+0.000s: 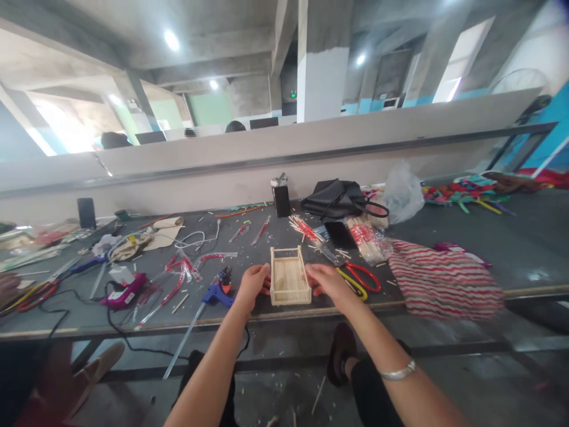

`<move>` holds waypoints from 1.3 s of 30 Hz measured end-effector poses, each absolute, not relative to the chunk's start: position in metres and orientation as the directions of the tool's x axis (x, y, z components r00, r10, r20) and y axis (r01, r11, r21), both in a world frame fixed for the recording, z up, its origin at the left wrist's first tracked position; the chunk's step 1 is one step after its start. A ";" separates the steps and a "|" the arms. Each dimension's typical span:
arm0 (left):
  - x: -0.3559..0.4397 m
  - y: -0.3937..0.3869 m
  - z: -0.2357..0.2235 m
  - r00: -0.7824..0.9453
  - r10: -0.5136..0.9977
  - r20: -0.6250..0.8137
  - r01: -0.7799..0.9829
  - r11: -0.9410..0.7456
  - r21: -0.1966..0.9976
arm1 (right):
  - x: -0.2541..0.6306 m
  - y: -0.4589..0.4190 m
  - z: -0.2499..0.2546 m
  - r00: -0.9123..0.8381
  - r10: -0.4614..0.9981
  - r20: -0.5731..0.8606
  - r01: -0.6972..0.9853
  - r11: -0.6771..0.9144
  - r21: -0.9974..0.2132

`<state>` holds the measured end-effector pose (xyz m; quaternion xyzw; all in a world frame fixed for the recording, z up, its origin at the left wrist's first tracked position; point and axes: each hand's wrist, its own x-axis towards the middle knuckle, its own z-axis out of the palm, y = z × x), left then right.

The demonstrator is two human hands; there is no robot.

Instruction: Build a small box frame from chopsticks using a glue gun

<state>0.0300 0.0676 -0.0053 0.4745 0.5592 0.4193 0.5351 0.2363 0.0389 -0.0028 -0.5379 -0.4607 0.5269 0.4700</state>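
Note:
A small open box built of pale wooden sticks (290,277) stands near the table's front edge. My left hand (252,286) grips its left side with the fingers curled against the wall. On the other side my right hand (325,280) holds its right wall, fingers closed around it. A blue glue gun (215,293) lies just left of my left hand. Scissors with red and yellow handles (361,277) lie just right of my right hand.
The grey table (511,237) carries a red-and-white striped cloth (440,277), a black bag (340,198), packets of sticks (365,237), a black phone (340,235), a dark bottle (281,197), cables and a pink tool (125,293). Another person's shoe (95,369) shows lower left.

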 end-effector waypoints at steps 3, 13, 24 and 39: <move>0.034 0.074 0.001 0.014 0.971 -0.240 0.117 0.237 0.964 | 0.226 0.044 -0.001 0.004 0.992 -0.128 -0.003 -0.128 -0.992; 0.036 0.040 0.035 0.008 1.000 -0.016 -0.129 0.017 0.991 | 0.213 0.008 0.057 0.016 0.994 0.109 0.142 0.105 -0.984; 0.042 -0.040 0.102 -0.050 0.966 0.254 -0.292 -0.257 0.921 | 0.210 -0.100 0.120 -0.004 0.849 0.528 0.534 0.448 -0.717; 0.015 -0.019 0.124 0.354 0.906 0.230 -0.724 0.110 0.681 | 0.214 -0.054 0.082 -0.105 0.543 0.833 0.679 0.651 -0.339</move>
